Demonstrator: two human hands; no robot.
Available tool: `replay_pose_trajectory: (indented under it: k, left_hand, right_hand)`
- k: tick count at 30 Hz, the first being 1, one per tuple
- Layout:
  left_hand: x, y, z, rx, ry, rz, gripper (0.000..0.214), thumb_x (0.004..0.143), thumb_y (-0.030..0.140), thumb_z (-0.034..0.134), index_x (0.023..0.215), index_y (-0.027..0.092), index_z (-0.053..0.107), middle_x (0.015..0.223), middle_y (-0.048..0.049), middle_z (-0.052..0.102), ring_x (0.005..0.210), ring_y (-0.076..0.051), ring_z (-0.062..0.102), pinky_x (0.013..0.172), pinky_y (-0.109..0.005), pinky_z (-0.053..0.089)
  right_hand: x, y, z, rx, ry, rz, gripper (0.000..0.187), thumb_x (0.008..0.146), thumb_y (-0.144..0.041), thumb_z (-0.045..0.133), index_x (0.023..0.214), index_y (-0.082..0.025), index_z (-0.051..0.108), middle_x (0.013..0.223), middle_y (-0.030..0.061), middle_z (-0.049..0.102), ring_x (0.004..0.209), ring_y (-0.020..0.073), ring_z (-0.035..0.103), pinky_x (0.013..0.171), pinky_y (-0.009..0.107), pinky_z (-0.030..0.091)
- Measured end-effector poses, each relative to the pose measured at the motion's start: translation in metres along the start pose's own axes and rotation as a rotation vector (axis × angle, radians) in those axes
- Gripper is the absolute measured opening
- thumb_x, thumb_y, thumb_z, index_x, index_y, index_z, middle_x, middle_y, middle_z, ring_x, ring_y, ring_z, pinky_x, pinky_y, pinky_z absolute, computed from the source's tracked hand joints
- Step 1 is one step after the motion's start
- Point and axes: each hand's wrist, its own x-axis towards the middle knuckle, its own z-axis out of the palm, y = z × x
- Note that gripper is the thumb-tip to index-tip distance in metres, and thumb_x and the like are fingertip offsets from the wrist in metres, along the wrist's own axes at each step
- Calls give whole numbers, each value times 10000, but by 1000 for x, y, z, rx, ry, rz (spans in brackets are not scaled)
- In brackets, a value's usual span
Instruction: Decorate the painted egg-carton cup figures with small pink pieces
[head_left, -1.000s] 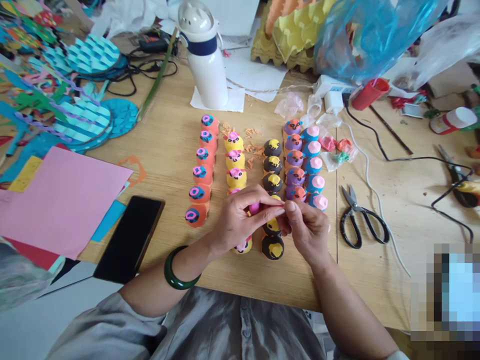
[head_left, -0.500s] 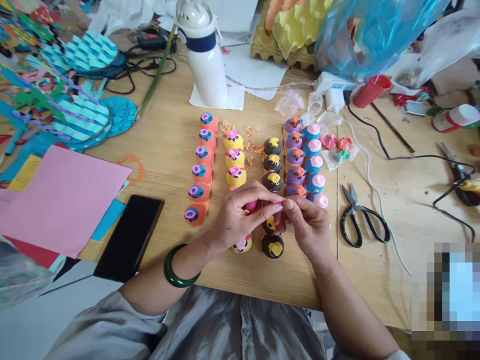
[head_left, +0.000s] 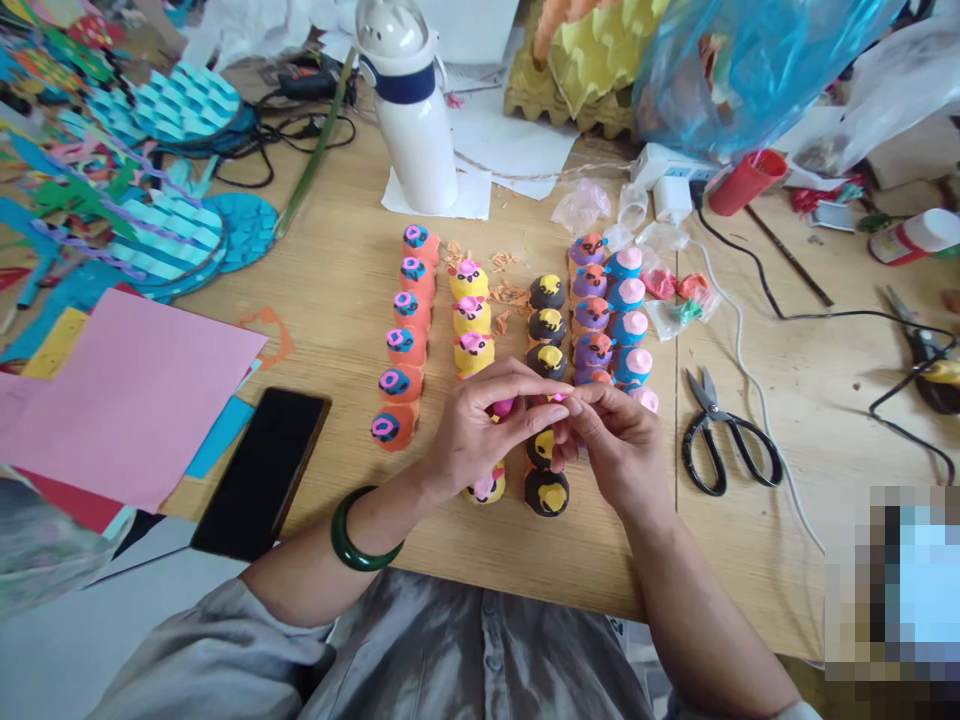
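My left hand [head_left: 476, 425] and my right hand [head_left: 622, 440] meet fingertip to fingertip above the painted cups. Between them they pinch a small bit of bright pink clay [head_left: 558, 398]. A larger pink clay lump [head_left: 502, 408] shows inside the curl of my left fingers. Under and around my hands stand rows of egg-carton cups with faces: a yellow row [head_left: 474, 317], a black row [head_left: 547, 492], a purple row [head_left: 593, 312] and a blue row with pink tops [head_left: 632, 328]. An orange row [head_left: 406, 345] lies to the left. My hands hide parts of the middle rows.
Black-handled scissors [head_left: 706, 425] lie right of my hands, beside a white cable [head_left: 742, 350]. A phone [head_left: 262, 472] and pink paper [head_left: 135, 390] lie left. Behind stand a white bottle [head_left: 416, 140], egg cartons [head_left: 592, 60] and a blue plastic bag [head_left: 750, 70]. Orange scraps [head_left: 508, 295] lie between rows.
The pinched pink bit shows more clearly between the fingertips. My right fingers have shifted slightly. The whole view has moved a little; the cups stand as before.
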Motion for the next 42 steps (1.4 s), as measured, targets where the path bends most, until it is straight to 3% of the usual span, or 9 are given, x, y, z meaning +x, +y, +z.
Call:
replay_pose_trajectory:
  k: [5, 10, 14, 19, 25, 30, 36, 42]
  left_hand:
    - [0, 1, 0, -7, 57, 8, 64, 893, 256, 740, 924, 219, 782, 820, -10, 722, 712, -97, 615, 641, -214, 495]
    - [0, 0, 0, -8, 4, -58, 360, 819, 312, 819, 1164, 236, 748, 858, 13, 668, 576, -50, 484, 526, -184, 440]
    - [-1, -2, 2, -31, 16, 20, 109, 878, 215, 753, 978, 225, 795, 845, -7, 693, 761, -92, 629, 645, -194, 505]
    - [-1, -3, 2, -45, 59, 23, 41, 869, 196, 759, 887, 217, 789, 785, 8, 676, 689, -77, 593, 593, -187, 476]
    - [-1, -1, -1, -46, -13, -77, 284, 878, 242, 752, 1160, 279, 767, 857, 4, 668, 706, -86, 567, 604, -200, 478]
    - [-2, 0, -1, -75, -29, -46, 238, 890, 220, 738, 1110, 297, 786, 920, -18, 689, 872, -119, 650, 748, -228, 543]
    - [-2, -2, 1, -83, -18, -51, 235, 854, 229, 780, 1080, 291, 792, 923, -11, 686, 805, -99, 627, 664, -201, 519]
    - [-1, 0, 1, -52, -24, -44, 285, 822, 254, 814, 1104, 287, 783, 903, 11, 672, 614, -55, 478, 533, -184, 438]
  right_hand:
    - [-1, 0, -1, 12, -63, 25, 246, 932, -408, 683, 816, -191, 684, 663, -29, 675, 459, 86, 644, 424, 188, 541]
    - [0, 1, -1, 40, -47, 53, 233, 925, -403, 694, 825, -192, 693, 634, -37, 679, 430, 95, 651, 408, 185, 550]
    - [1, 0, 0, 45, -78, 54, 289, 938, -425, 670, 785, -181, 689, 624, -27, 672, 431, 93, 646, 417, 182, 560]
    - [1, 0, 1, 60, -93, 55, 284, 933, -419, 678, 776, -182, 685, 650, -29, 675, 440, 81, 633, 435, 188, 580]
    - [-1, -1, 3, 52, -89, 34, 320, 927, -438, 679, 734, -184, 654, 617, -34, 664, 430, 75, 619, 416, 169, 548]
    - [-2, -2, 4, 63, -89, 40, 333, 940, -443, 656, 728, -187, 654, 612, -31, 663, 427, 75, 603, 411, 180, 547]
    - [-1, -1, 3, 80, -65, 60, 343, 916, -471, 677, 727, -187, 647, 605, -29, 666, 420, 80, 604, 382, 171, 520]
    - [-1, -1, 5, 66, -28, 56, 351, 901, -492, 689, 729, -187, 651, 593, -38, 662, 399, 80, 600, 393, 183, 545]
